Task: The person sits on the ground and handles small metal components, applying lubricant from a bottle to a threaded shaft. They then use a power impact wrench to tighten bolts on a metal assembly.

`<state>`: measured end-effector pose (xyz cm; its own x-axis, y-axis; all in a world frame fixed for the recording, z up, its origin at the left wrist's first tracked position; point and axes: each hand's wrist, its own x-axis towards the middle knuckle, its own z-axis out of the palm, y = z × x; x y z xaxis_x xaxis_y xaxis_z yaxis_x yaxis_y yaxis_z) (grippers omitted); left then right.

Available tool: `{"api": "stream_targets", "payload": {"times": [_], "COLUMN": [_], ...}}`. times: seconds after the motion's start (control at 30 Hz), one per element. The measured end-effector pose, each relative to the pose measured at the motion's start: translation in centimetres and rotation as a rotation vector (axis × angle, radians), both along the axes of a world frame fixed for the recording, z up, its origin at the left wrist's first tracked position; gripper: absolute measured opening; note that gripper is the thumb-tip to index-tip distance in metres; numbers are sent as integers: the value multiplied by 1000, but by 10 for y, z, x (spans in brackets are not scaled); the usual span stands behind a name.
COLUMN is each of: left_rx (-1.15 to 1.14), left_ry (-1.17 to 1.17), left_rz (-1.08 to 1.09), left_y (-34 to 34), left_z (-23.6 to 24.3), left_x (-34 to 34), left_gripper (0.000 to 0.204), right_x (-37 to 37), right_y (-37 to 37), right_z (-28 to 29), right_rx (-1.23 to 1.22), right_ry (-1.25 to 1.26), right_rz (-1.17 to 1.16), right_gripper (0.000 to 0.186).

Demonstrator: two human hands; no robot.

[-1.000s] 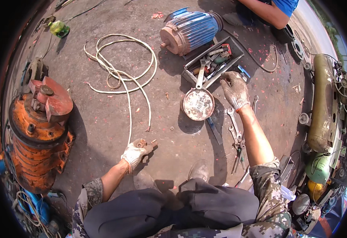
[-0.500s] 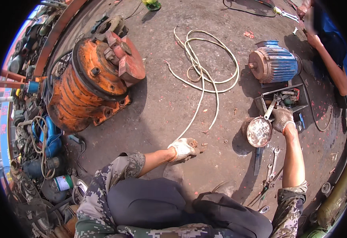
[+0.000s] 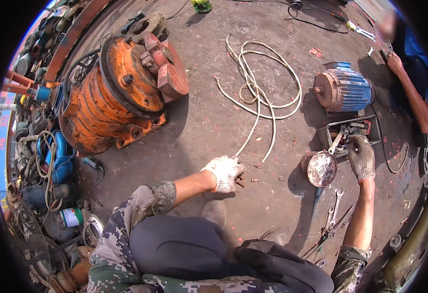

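My left hand [image 3: 223, 173], in a whitish work glove, is closed low over the ground in front of my knees. Rusty bolts [image 3: 240, 181] show at its fingertips; the palm side is hidden. My right hand [image 3: 361, 157], in a dirtier grey glove, reaches to the near edge of an open metal tool tray [image 3: 379, 131]. Its fingers look stretched out over the tray, with the tips partly hidden. A wrench [image 3: 336, 141] slants across the tray's left side. Just left of that hand stands a round tin [image 3: 321, 169] with a stained whitish top.
A large orange gear motor [image 3: 116, 93] stands at left, and a blue electric motor [image 3: 345, 89] behind the tray. Between them lies coiled pale cable [image 3: 272, 117]. Loose wrenches [image 3: 336, 207] lie near my right knee. A co-worker's arm [image 3: 414, 95] shows at far right. Machine parts [image 3: 52, 195] crowd the left.
My right hand has shifted right, away from the wrench, and sits at the tray's near edge. My left hand has turned with its back up. The view has shifted slightly.
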<state>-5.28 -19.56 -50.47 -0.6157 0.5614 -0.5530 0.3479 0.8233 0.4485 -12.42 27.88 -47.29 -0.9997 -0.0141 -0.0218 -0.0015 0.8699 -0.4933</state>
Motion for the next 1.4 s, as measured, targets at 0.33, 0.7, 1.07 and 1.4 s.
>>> {"api": "stream_targets", "payload": {"times": [0.33, 0.7, 1.07, 1.4], "left_rx": [-225, 76, 126, -20], "left_ry": [1581, 1367, 1301, 1366], "left_rz": [350, 706, 794, 728], "left_y": [-244, -306, -300, -305], "left_z": [197, 171, 172, 179], "left_x": [-145, -177, -177, -168], "left_gripper": [39, 26, 23, 22], "right_x": [-59, -145, -206, -209], "right_y": [-196, -340, -533, -581], "right_z": [11, -100, -20, -18], "right_rx": [113, 397, -938, -1107], "right_ry": [-203, 72, 6, -176], "right_rz": [658, 612, 218, 288], "right_gripper": [35, 19, 32, 35]}}
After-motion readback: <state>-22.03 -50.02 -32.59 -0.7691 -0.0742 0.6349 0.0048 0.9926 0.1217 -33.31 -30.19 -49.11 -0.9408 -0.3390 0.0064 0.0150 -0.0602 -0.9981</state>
